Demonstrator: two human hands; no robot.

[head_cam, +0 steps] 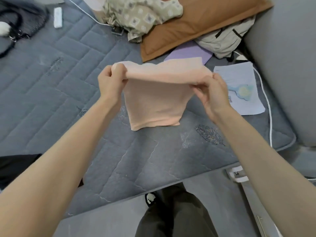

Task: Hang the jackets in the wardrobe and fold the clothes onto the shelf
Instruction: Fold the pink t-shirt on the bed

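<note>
Grey quilted bedding (51,86) fills most of the view, with the person standing at its near edge. One pink cloth (153,100), folded over along its top, hangs between two hands above the middle of the bed; whether its lower edge touches the quilt I cannot tell. The left hand (109,81) has its fingers curled round the cloth's top left corner, thumb on top. The right hand (213,93) pinches the top right corner between thumb and bent fingers.

Farther back lie one brown pillow (205,26), one crumpled patterned garment (140,14) partly on it, and one beige bundle (225,41) with black straps, which may be a bag or a jacket. One flat purple item (188,54) shows between pillow and cloth. One sheet of paper (242,103) on the right carries one small blue brush (242,91), and one white cable (268,113) runs along that edge. At the far left are one white remote-like bar (57,17) and one black bag (20,23); its contents are hidden. One black cloth (17,168) lies at the left edge.
</note>
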